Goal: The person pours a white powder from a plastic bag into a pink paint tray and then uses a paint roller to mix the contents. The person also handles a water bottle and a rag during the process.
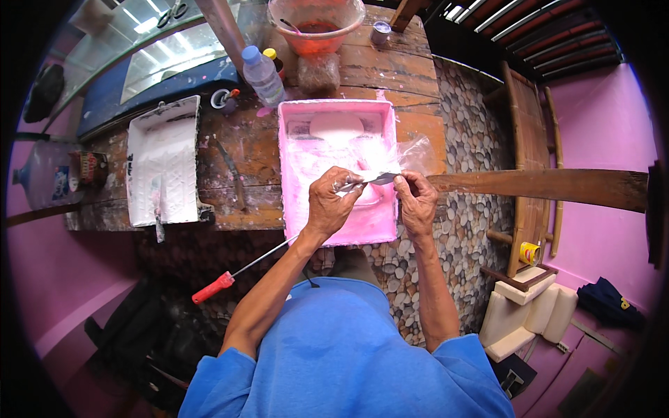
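Both my hands are raised over a pink-coated paint tray point(391, 125) at the table's front edge. Between them stretches a crumpled clear plastic bag point(416, 155), its gathered whitish-grey edge pinched in the fingers of my left hand point(333, 200) and my right hand point(417, 203). White powder or paint marks the left fingers. What the bag holds, if anything, I cannot make out. Pink and white paint covers the tray's inside. A paint roller's red handle point(213, 287) sticks out past the tray's near left corner, below my left forearm; its roller end is hidden.
Left on the wooden table point(258, 191) lies a white-coated tray point(191, 157) with a paint-smeared tool point(159, 209). A water bottle point(263, 78), a small cup point(221, 99) and a translucent basin point(317, 35) stand farther back. A wooden beam point(543, 187) extends right.
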`<act>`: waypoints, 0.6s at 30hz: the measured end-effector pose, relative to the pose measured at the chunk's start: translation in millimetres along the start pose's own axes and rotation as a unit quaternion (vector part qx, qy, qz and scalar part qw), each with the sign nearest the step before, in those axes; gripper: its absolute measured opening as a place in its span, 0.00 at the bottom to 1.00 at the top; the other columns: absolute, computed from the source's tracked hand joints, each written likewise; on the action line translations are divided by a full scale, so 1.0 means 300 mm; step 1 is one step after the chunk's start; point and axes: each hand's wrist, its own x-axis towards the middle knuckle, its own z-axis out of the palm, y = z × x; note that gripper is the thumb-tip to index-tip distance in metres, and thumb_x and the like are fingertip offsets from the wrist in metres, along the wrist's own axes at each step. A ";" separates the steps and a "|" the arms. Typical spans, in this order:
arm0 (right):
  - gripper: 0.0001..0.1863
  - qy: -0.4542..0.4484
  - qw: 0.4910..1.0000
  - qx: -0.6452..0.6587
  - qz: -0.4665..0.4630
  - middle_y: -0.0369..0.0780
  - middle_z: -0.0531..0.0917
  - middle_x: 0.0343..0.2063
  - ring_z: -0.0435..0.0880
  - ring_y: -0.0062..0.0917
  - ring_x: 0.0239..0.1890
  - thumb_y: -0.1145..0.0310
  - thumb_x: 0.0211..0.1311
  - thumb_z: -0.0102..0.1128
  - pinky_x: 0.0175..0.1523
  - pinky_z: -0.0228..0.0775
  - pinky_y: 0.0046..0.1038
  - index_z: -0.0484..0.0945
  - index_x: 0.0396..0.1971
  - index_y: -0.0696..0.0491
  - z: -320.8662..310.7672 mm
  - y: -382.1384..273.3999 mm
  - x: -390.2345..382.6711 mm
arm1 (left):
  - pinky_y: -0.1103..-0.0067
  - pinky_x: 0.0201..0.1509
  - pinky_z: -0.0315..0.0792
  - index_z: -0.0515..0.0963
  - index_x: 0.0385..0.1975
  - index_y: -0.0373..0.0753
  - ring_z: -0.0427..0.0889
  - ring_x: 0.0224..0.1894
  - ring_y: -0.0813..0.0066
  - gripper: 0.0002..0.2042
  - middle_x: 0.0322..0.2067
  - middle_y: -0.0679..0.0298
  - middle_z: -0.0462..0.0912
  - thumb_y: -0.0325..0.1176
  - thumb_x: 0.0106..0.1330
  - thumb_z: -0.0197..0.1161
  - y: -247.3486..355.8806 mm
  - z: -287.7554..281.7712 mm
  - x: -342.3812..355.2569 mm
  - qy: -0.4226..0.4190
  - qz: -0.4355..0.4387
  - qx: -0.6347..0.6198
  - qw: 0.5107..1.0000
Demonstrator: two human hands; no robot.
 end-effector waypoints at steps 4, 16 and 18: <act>0.06 -0.022 0.999 0.049 0.005 0.31 0.78 0.28 0.73 0.11 0.30 0.73 0.59 0.61 0.36 0.67 0.15 0.78 0.35 0.59 0.003 -0.006 -0.003 | 0.79 0.38 0.75 0.80 0.31 0.33 0.81 0.34 0.73 0.07 0.30 0.61 0.80 0.21 0.51 0.66 -0.016 0.004 -0.007 -0.023 -0.019 0.006 1.000; 0.05 -0.046 0.996 -0.054 -0.047 0.37 0.78 0.31 0.78 0.17 0.33 0.75 0.57 0.60 0.38 0.71 0.20 0.78 0.32 0.60 0.022 -0.010 -0.032 | 0.77 0.39 0.74 0.80 0.32 0.35 0.81 0.33 0.71 0.09 0.30 0.60 0.80 0.28 0.51 0.67 -0.009 0.016 -0.004 -0.030 -0.016 0.016 0.999; 0.05 -0.053 0.994 -0.072 -0.063 0.37 0.79 0.30 0.78 0.17 0.32 0.75 0.56 0.59 0.38 0.71 0.20 0.78 0.32 0.60 0.030 -0.008 -0.032 | 0.77 0.38 0.74 0.80 0.31 0.35 0.81 0.33 0.71 0.08 0.30 0.60 0.80 0.28 0.51 0.67 -0.015 0.016 -0.003 -0.051 -0.035 0.008 0.998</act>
